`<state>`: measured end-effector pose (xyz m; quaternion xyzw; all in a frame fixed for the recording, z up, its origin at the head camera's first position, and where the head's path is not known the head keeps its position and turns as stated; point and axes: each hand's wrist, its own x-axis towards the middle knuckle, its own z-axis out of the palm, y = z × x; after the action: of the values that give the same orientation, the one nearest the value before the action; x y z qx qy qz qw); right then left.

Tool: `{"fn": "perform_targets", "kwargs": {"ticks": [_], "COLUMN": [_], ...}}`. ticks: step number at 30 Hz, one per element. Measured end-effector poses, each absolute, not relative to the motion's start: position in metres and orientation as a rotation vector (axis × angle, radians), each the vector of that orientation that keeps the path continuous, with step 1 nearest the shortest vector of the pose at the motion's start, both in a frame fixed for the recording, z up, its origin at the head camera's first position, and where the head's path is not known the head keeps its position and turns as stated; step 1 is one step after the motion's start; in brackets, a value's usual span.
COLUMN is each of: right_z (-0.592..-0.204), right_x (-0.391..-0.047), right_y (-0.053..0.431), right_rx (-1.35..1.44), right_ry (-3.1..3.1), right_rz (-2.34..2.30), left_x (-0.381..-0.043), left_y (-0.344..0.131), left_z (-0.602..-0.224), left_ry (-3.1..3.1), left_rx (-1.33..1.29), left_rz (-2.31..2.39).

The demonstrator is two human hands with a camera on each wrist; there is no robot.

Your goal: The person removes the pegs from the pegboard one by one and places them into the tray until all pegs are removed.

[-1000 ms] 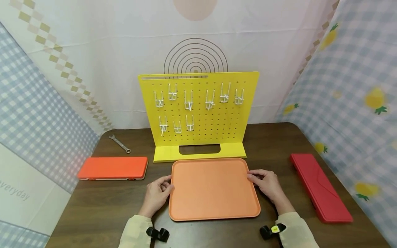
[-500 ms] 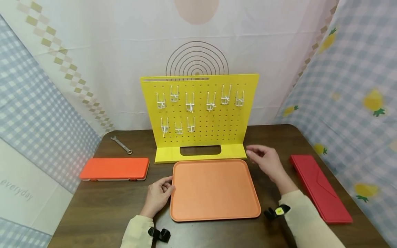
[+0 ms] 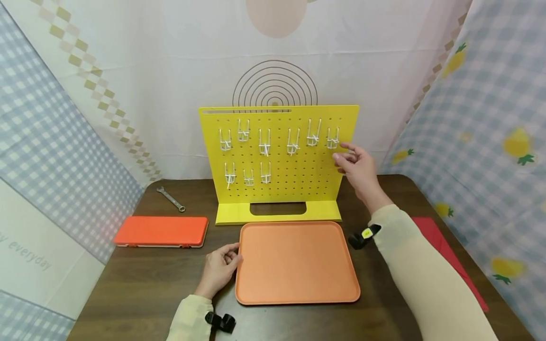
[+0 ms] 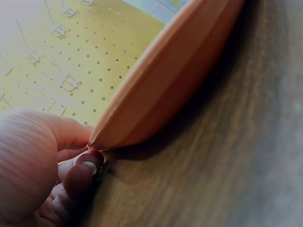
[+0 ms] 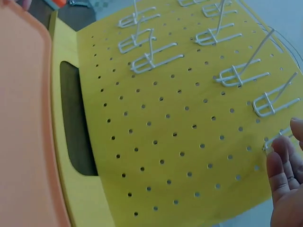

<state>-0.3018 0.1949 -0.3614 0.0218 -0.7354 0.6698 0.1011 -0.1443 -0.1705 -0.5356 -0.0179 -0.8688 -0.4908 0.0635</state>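
My left hand (image 3: 219,269) pinches the left rim of an orange tray (image 3: 298,263) lying on the table. Seen from the left wrist, the thumb is at the rim and curled fingertips (image 4: 78,177) are beneath it. My right hand (image 3: 360,173) is raised at the right edge of a yellow pegboard (image 3: 307,182), fingers loosely bent and holding nothing. Its fingertips are close to the rightmost white wire hook (image 3: 332,142); in the right wrist view they partly cover that hook (image 5: 271,142), and I cannot tell whether they touch it. Several similar hooks hang on the board.
An orange-red flat case (image 3: 162,230) lies left of the tray, with a combination wrench (image 3: 171,199) behind it. At the right is a red case (image 3: 431,232), partly hidden by my right sleeve. Patterned cloth (image 3: 183,80) surrounds the brown table (image 3: 141,284).
My right hand has let go of the tray's right edge and risen to the pegboard's upper right hook. The left hand stays on the tray. The view has shifted slightly.
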Motion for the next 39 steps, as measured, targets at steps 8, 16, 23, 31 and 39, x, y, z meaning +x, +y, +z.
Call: {"fn": "perform_targets", "kwargs": {"ticks": [8,16,23,31,39], "right_z": [-0.353,-0.349,-0.352,-0.355,-0.350], "right_x": [-0.319,-0.326,-0.327,-0.326,-0.324], "right_y": [0.176,0.167,0.169,0.170,0.173], "right_rx": [0.030,0.046,0.001,-0.015,0.004], "right_ry": [-2.042,-2.059,-2.052,-2.029,-1.977], "right_rz": [2.099,2.043,2.052,2.097,2.138], "left_x": [-0.144,-0.143,-0.144,-0.143,-0.146], "left_y": [-0.172,-0.173,-0.171,-0.171,-0.171], "left_z": [-0.537,-0.535,-0.534,-0.536,-0.538], "left_ry": [-2.600,-2.585,-2.608,-2.610,-2.595], "left_rx": [-0.106,-0.078,-0.065,-0.046,-0.068], "left_rz": [-1.455,-1.470,-1.464,-1.475,-1.455]}}
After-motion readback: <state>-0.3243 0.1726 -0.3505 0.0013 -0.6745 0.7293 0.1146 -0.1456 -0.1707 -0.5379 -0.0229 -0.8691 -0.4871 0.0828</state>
